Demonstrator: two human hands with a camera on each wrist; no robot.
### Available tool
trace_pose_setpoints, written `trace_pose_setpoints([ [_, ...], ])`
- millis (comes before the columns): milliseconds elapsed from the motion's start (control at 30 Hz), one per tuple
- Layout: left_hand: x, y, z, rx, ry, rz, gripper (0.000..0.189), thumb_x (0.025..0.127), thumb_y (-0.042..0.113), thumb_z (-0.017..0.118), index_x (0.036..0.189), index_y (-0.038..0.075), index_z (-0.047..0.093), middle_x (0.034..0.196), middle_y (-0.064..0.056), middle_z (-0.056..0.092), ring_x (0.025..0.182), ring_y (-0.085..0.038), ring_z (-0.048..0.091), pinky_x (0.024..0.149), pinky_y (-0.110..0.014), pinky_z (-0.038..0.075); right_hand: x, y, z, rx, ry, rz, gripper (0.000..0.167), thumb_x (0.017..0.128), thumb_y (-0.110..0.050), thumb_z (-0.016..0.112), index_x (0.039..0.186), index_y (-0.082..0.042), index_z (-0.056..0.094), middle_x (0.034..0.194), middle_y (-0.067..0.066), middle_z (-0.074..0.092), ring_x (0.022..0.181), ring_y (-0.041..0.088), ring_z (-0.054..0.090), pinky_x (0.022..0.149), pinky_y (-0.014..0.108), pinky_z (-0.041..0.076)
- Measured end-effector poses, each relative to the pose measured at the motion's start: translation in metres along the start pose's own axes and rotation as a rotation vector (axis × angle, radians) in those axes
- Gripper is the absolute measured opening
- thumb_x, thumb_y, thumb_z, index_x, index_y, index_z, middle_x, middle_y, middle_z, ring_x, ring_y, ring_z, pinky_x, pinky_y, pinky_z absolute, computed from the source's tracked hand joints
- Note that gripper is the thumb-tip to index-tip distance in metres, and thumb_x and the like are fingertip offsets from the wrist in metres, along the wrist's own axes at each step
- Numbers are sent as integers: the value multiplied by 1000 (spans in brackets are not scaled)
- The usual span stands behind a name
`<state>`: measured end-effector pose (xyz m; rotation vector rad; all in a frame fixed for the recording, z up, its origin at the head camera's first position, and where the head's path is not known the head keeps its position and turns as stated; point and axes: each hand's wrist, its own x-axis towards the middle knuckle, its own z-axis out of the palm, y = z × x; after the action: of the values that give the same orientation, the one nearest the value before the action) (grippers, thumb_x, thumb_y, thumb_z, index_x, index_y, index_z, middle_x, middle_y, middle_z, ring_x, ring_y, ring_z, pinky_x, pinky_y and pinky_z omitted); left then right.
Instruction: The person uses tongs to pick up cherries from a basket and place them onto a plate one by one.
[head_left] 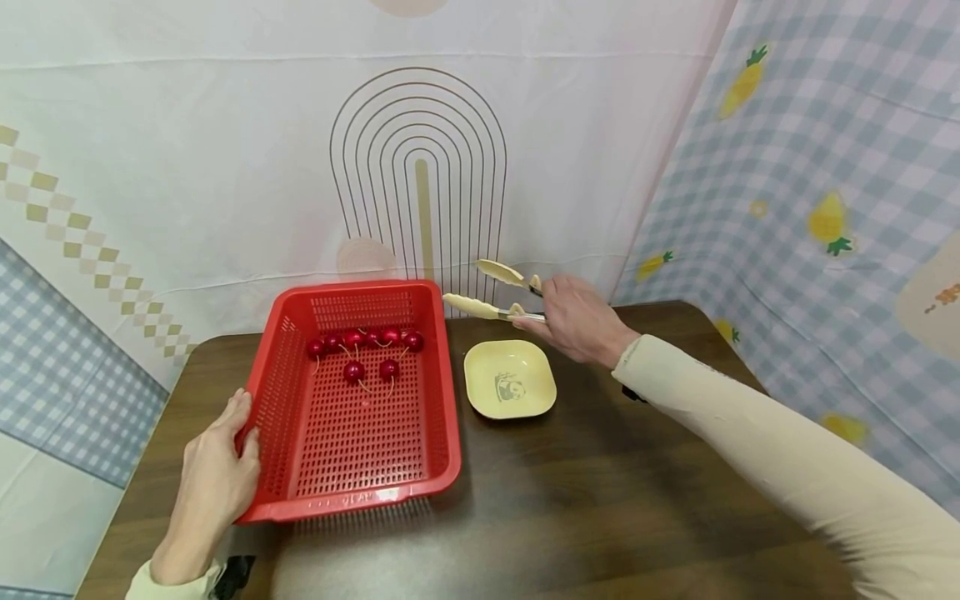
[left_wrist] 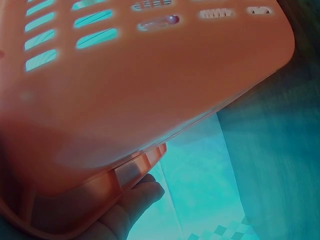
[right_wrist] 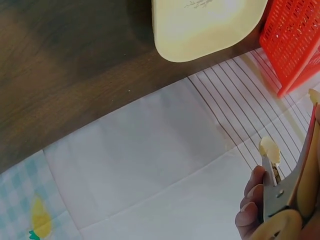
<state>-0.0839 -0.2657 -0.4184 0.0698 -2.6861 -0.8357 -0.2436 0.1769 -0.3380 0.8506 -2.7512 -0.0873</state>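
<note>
My left hand (head_left: 217,467) grips the left rim of a red perforated plastic basket (head_left: 360,497); in the left wrist view the fingers (left_wrist: 142,197) curl at its edge. Several dark red cherries (head_left: 353,372) with stems lie inside, mostly toward the far end. My right hand (head_left: 581,321) holds a pair of tongs (head_left: 480,307) with cream tips and metal arms. The tips stand spread apart, with nothing between them, just right of the basket's far corner. Below them sits a pale yellow square dish (head_left: 517,367) with a panda print, holding nothing. In the right wrist view the fingers (right_wrist: 252,200) wrap the tongs.
Basket and dish are on a dark wooden table (head_left: 570,500). A white cloth with printed arches (head_left: 420,108) hangs behind the table's far edge. To the right hangs a blue checked cloth (head_left: 787,150) with pineapples.
</note>
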Motion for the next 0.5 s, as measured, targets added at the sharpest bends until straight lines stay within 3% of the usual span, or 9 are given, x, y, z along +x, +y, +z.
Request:
trace_pose_setpoints([
  [500,-1,-1,1,2,-2,3,51,99,2,52,148,-11,43,155,-28,42,139,-52,46,111,-65,38,8,-6,0,15,-43,1,65,101,-59,50,98,6,58,82,14,55,75,29,54,70,43,51],
])
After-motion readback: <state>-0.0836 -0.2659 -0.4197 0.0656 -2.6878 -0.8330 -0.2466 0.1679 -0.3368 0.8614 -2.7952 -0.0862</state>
